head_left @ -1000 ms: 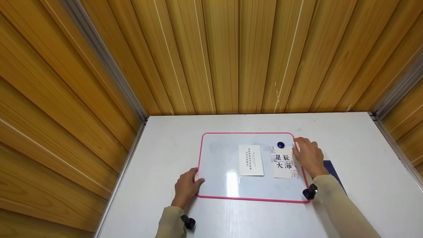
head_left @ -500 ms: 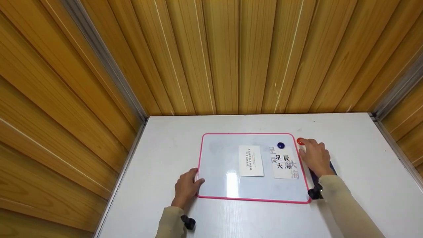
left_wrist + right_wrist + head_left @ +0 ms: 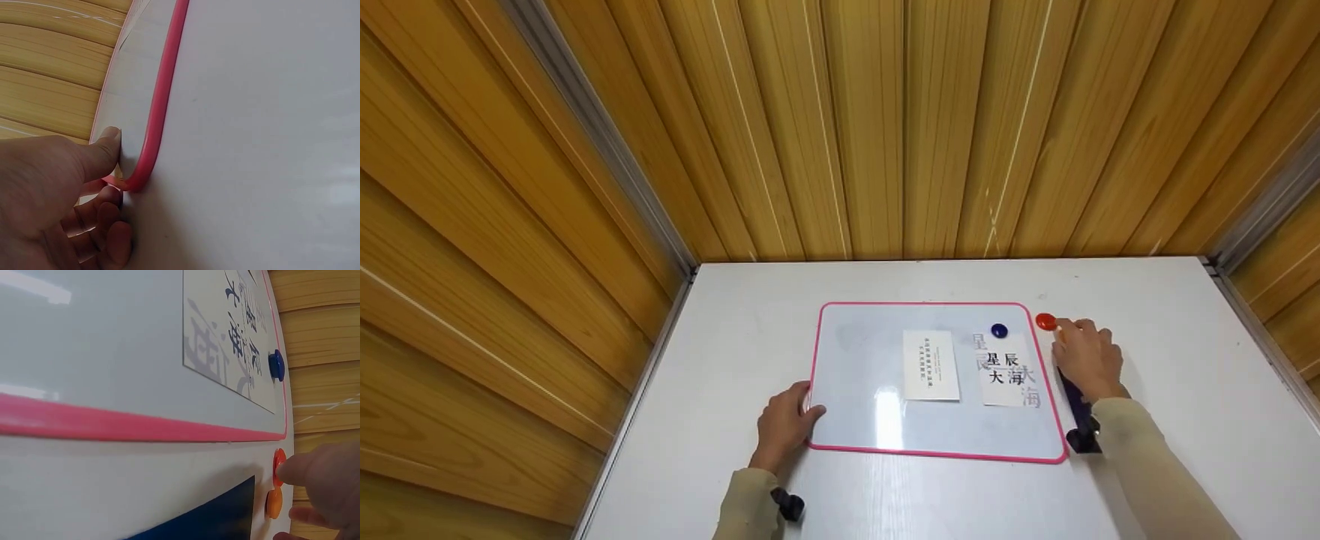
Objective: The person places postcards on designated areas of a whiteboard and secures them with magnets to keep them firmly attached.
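Observation:
In the head view a whiteboard [image 3: 855,360] with a pink frame lies on the table. My left hand [image 3: 786,420] grips its near left corner, the thumb [image 3: 107,149] on top and the fingers curled at the edge. Two printed white cards lie on the board: one card [image 3: 931,367] near the middle, another card [image 3: 997,394] on the right with a blue magnet [image 3: 999,331] at its top. My right hand [image 3: 1089,361] is just right of the board. In the right wrist view its index finger touches a red magnet [image 3: 278,458]; an orange magnet [image 3: 274,503] sits beside it.
A flat dark blue piece [image 3: 208,517] lies right of the board, partly hidden under my right hand and wrist. The white table [image 3: 750,300] ends at a wood-patterned wall [image 3: 870,150] behind, with more panels at both sides.
My right hand has moved off the board's right edge and further right, uncovering the red and orange magnets and the left part of the blue piece. The left hand stays put.

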### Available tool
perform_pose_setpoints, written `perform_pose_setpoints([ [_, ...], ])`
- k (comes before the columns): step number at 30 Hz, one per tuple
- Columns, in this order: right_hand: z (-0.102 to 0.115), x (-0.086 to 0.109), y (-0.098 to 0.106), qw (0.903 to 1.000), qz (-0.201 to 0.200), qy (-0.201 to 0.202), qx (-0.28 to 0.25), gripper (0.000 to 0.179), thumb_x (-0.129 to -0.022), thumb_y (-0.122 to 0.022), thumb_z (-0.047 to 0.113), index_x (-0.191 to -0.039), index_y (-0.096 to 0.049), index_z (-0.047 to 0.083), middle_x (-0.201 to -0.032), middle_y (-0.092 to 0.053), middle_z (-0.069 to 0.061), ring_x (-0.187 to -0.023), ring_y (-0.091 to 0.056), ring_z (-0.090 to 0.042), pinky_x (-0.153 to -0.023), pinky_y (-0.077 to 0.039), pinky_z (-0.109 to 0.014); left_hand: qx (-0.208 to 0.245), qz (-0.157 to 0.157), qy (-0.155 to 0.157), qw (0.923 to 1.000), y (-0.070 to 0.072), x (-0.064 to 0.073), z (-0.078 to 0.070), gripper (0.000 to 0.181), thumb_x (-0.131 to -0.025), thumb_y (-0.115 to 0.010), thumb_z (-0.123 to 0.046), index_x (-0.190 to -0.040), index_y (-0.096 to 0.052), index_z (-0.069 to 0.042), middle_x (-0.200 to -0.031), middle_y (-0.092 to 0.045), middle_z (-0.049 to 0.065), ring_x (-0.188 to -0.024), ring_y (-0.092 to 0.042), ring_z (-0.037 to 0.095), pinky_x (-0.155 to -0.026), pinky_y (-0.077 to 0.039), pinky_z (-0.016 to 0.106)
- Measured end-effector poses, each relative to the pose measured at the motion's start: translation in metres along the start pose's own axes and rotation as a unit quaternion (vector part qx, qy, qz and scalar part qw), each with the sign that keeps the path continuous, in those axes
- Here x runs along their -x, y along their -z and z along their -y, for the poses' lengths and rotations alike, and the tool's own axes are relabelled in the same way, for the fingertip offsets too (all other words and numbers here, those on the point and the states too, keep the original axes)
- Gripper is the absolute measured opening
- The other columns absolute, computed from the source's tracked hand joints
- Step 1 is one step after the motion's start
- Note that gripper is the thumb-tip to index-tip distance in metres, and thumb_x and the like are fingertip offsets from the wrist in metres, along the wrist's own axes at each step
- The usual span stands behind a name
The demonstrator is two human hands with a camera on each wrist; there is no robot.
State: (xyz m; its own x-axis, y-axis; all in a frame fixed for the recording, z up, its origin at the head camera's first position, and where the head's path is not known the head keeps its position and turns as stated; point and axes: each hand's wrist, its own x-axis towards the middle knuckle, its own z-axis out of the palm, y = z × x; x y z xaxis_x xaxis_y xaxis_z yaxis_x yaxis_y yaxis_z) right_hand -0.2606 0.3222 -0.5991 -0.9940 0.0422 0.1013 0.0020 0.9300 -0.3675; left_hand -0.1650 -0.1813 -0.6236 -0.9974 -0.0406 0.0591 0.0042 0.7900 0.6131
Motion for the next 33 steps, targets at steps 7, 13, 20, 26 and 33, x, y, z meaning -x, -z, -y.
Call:
perform_pose_setpoints([
  [7, -0.009, 0.002, 0.005, 0.9998, 0.018, -0.009, 0.005, 0.05, -0.098, -0.064, 0.014, -0.144, -0.05, -0.003, -0.129, -0.047, -0.04, -0.104, -0.047, -0.058, -0.081, -0.043, -0.068, 0.001, 0.002, 0.0, 1.0, 0.0, 0.0, 0.0, 0.051, -0.09, -0.081, -0.027, -0.135, -0.066, -0.009, -0.121, -0.073, 0.009, -0.106, -0.069, 0.029, -0.091, -0.053, 0.053],
  [13, -0.011, 0.001, 0.007, 0.9997, 0.023, -0.009, 0.008, 0.05, -0.099, -0.065, 0.015, -0.143, -0.051, -0.003, -0.119, -0.05, -0.038, -0.099, -0.048, -0.054, -0.08, -0.044, -0.066, 0.002, 0.003, 0.004, 1.0, 0.001, -0.001, -0.001, 0.051, -0.09, -0.081, -0.027, -0.135, -0.065, -0.009, -0.121, -0.073, 0.009, -0.107, -0.068, 0.03, -0.092, -0.052, 0.053],
  [20, -0.015, -0.001, 0.008, 0.9994, 0.03, -0.001, 0.018, 0.046, -0.098, -0.067, 0.016, -0.137, -0.055, -0.003, -0.114, -0.055, -0.038, -0.093, -0.05, -0.053, -0.078, -0.044, -0.068, -0.005, 0.001, 0.007, 1.0, 0.0, 0.0, -0.001, 0.051, -0.09, -0.081, -0.027, -0.134, -0.065, -0.009, -0.121, -0.073, 0.01, -0.11, -0.068, 0.032, -0.093, -0.052, 0.054],
  [26, -0.016, -0.001, 0.008, 0.9995, 0.026, 0.009, 0.018, 0.043, -0.098, -0.068, 0.016, -0.133, -0.057, -0.006, -0.111, -0.058, -0.036, -0.09, -0.051, -0.051, -0.075, -0.043, -0.065, -0.012, 0.003, 0.01, 0.9999, -0.001, 0.0, -0.001, 0.05, -0.09, -0.081, -0.027, -0.134, -0.065, -0.009, -0.122, -0.073, 0.01, -0.111, -0.068, 0.033, -0.093, -0.053, 0.054],
  [33, -0.017, -0.003, 0.006, 0.9996, 0.02, 0.008, 0.016, 0.038, -0.098, -0.068, 0.015, -0.127, -0.059, -0.009, -0.105, -0.06, -0.034, -0.088, -0.053, -0.048, -0.073, -0.045, -0.063, -0.007, 0.005, 0.009, 0.9999, 0.0, 0.0, -0.002, 0.05, -0.09, -0.08, -0.027, -0.135, -0.065, -0.009, -0.119, -0.073, 0.009, -0.104, -0.069, 0.027, -0.092, -0.053, 0.052],
])
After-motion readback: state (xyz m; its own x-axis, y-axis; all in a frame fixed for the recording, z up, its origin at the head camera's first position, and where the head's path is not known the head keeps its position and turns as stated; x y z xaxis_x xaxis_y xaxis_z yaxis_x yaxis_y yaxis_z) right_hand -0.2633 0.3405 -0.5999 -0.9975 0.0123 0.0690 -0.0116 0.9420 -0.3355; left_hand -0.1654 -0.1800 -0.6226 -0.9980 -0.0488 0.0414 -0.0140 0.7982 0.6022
